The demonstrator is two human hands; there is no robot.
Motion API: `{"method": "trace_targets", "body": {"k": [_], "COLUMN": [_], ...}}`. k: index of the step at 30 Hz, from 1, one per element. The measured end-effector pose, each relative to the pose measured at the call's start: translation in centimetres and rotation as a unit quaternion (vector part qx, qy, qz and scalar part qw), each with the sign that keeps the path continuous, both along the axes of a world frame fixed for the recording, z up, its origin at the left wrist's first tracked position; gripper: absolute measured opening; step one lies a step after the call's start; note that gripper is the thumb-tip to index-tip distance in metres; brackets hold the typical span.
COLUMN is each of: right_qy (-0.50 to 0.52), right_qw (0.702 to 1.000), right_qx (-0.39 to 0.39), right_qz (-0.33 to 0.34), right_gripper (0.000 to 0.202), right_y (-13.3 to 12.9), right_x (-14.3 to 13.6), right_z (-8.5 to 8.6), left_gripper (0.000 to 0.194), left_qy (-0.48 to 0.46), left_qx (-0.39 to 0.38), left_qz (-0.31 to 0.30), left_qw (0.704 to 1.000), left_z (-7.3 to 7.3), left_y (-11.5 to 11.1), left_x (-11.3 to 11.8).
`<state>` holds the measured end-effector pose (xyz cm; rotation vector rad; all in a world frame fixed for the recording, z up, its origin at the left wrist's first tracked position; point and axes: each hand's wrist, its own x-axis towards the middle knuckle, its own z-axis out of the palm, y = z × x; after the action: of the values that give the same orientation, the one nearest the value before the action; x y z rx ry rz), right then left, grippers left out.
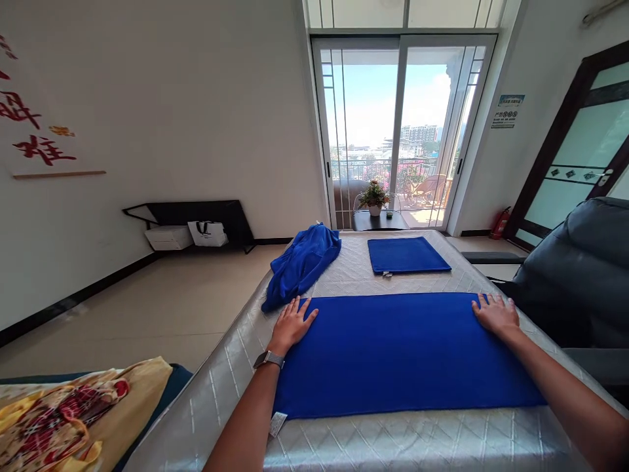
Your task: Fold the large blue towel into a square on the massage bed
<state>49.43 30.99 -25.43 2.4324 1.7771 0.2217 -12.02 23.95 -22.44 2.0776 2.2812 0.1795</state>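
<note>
A long blue cloth (393, 354) lies spread flat across the mattress, with a white label at its near left corner. My left hand (291, 322) rests on its far left corner, fingers spread. At the far right corner, my right hand (496, 314) lies flat on the cloth with its fingers apart. Beyond it sits a smaller folded blue cloth (409, 254), a white tag at its near edge. To the left of that, a crumpled blue cloth (307, 262) is heaped at the mattress edge.
The quilted mattress (393, 439) fills the foreground. A dark padded chair (580, 275) stands along its right side. Patterned fabric (83, 413) lies at lower left. Past the far end are a small table (378, 221) with a potted plant (374, 196) and a sliding glass door (363, 118).
</note>
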Motion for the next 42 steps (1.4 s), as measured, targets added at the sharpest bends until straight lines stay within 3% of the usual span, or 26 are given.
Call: {"method": "trace_targets", "body": {"k": [3,7,11,14,16,19,22,27,30,33,37,40,42], "right_qy": [-0.055,0.030,0.171,0.211,0.214,0.200,0.170,0.132,0.120,0.121,0.113,0.077,0.067], "right_qw": [0.997,0.977,0.926,0.900,0.898,0.913,0.941,0.982,0.990,0.991,0.994,0.996,0.992], "right_qx": [0.035,0.089,0.026,-0.033,-0.057,-0.054,-0.043,-0.018,0.001,0.005,0.002,0.033,0.055], "right_qz": [0.037,0.193,0.335,0.379,0.379,0.351,0.290,0.132,0.075,0.062,0.004,0.009,0.092], "right_gripper": [0.058,0.057,0.067,0.071,0.072,0.072,0.071,0.070,0.072,0.073,0.069,0.064,0.062], "right_y": [-0.8,-2.8,-4.7,-5.3,-5.1,-4.1,-2.6,-0.5,0.1,0.4,0.3,-0.1,-0.9], "right_x": [-4.5,-14.7,-24.6,-28.1,-28.1,-24.6,-17.6,-4.3,0.1,1.1,-1.0,-5.5,-10.3], "right_z": [1.9,3.5,3.9,3.5,3.0,2.2,1.2,-0.9,-1.9,-2.0,-0.4,1.3,2.4], "left_gripper": [0.075,0.075,0.074,0.074,0.074,0.074,0.075,0.078,0.078,0.079,0.080,0.082,0.083], "left_qy": [0.001,0.009,0.006,0.008,0.009,0.009,0.011,0.029,0.030,0.023,0.016,0.005,0.001], "left_qx": [0.002,0.003,0.004,0.003,-0.001,-0.017,-0.034,-0.029,-0.031,-0.029,-0.024,-0.022,-0.023], "left_qz": [-0.002,-0.002,-0.004,-0.007,-0.004,0.005,0.008,0.008,0.007,0.007,0.002,0.003,0.003], "left_qw": [1.000,1.000,1.000,1.000,1.000,1.000,0.999,0.999,0.999,0.999,1.000,1.000,1.000], "left_z": [0.0,-0.1,-0.1,-0.2,-0.2,-0.3,-0.5,-0.7,-0.6,-0.6,-0.5,-0.4,-0.4], "left_y": [0.0,0.0,-0.1,-0.1,-0.1,0.0,0.2,0.4,0.3,0.2,0.1,0.0,-0.1], "left_x": [0.0,0.0,-0.1,-0.2,-0.3,-0.5,-0.7,-0.7,-0.6,-0.5,-0.4,-0.4,-0.4]}}
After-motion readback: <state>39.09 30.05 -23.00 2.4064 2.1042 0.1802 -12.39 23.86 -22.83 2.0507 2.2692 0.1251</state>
